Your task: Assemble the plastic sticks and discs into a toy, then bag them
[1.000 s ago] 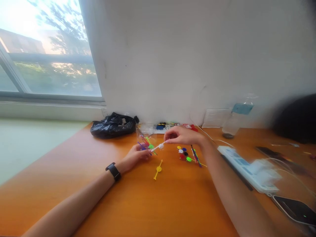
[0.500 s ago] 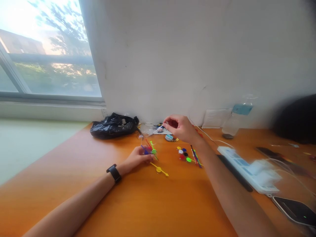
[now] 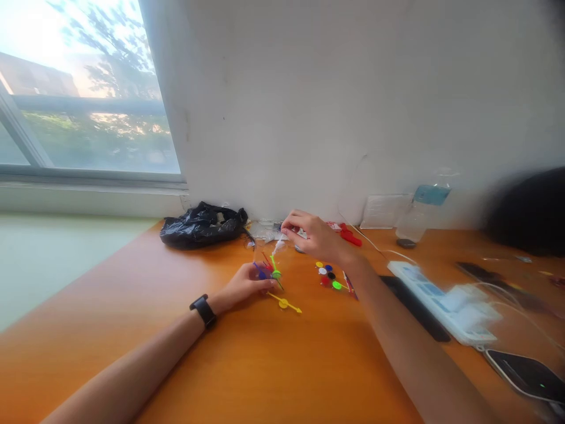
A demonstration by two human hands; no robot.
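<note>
My left hand [image 3: 247, 281] is closed, thumb and fingers pinching several thin plastic arrow pointers with round hubs. Among them are a blue pointer [image 3: 261, 273] and a green pointer [image 3: 276, 274]; a red one and a dark tip show between them. Between the fingertips of my right hand [image 3: 311, 232] is a white arrow pointer [image 3: 278, 245], held slanting down close above the green pointer's upper end. Whether the two touch I cannot tell. A yellow arrow pointer [image 3: 283, 304] lies on the table just in front of my left fingertips.
Several coloured discs [image 3: 323, 271] lie right of my hands, beside thin sticks [image 3: 350, 285] partly covered by my right forearm. A black plastic bag [image 3: 203, 225] is at the back left. A power strip [image 3: 426, 294], a bottle [image 3: 415, 221] and a phone-like device [image 3: 525, 374] are on the right.
My right hand has moved slightly left and down, bringing the white pointer from the back of the table to the bunch. A red item behind it now shows more. My left hand stays put.
</note>
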